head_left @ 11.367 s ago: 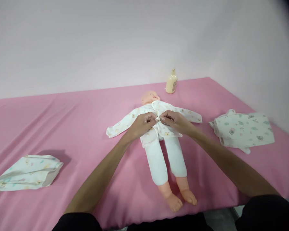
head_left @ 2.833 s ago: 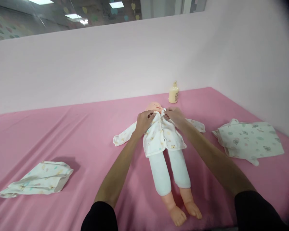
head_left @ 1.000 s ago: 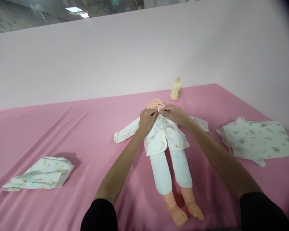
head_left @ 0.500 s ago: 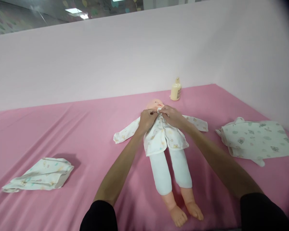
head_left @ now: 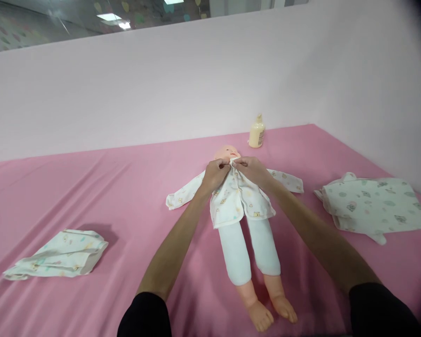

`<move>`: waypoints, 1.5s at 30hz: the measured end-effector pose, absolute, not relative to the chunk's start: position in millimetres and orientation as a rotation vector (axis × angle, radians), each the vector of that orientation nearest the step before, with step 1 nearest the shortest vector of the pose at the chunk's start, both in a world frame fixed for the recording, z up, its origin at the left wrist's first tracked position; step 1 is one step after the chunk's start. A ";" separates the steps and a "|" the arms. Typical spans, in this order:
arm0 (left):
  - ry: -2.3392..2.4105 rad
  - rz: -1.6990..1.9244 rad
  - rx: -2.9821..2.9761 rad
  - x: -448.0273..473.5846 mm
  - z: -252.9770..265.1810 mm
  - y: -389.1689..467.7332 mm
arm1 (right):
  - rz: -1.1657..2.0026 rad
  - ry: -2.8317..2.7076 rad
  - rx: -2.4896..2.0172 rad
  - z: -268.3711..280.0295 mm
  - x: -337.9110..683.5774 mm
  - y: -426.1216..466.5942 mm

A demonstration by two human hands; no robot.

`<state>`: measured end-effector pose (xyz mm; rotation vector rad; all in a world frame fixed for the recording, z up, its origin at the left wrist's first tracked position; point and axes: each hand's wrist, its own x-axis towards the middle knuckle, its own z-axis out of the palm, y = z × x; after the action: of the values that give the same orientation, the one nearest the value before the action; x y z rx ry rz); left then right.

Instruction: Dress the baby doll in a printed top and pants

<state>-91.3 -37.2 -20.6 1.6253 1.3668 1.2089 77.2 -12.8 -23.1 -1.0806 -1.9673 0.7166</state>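
Observation:
A baby doll (head_left: 228, 151) lies on its back, its bare feet toward me and its arms spread in long sleeves. It wears a white printed jacket (head_left: 227, 206) over white lower legs. At the neck, my left hand (head_left: 215, 174) pinches the jacket's collar from the left side. My right hand (head_left: 253, 171) pinches the collar from the right, its fingertips close to the left hand's. The front edges meet at the top and part slightly toward the hem. Fingers hide the exact fastening at the neck.
A pink sheet (head_left: 133, 187) covers the surface. Folded printed cloth (head_left: 63, 252) lies at the left, and a folded printed garment (head_left: 375, 203) at the right. A cream pump bottle (head_left: 256, 133) stands behind the doll, near the white wall (head_left: 143, 93).
My right hand's fingers have drawn lower and closer to the collar. The left hand stays pinched at the neck, and the doll lies as before.

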 end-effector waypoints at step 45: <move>1.632 1.023 2.479 -99.6 -29.2 -19.5 | 0.949 -1.678 -1.270 -22.8 70.0 -10.4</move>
<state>-99.6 -19.5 -29.2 2.4794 1.6322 1.0235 70.0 -10.4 -22.8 -1.2700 -1.6782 0.9488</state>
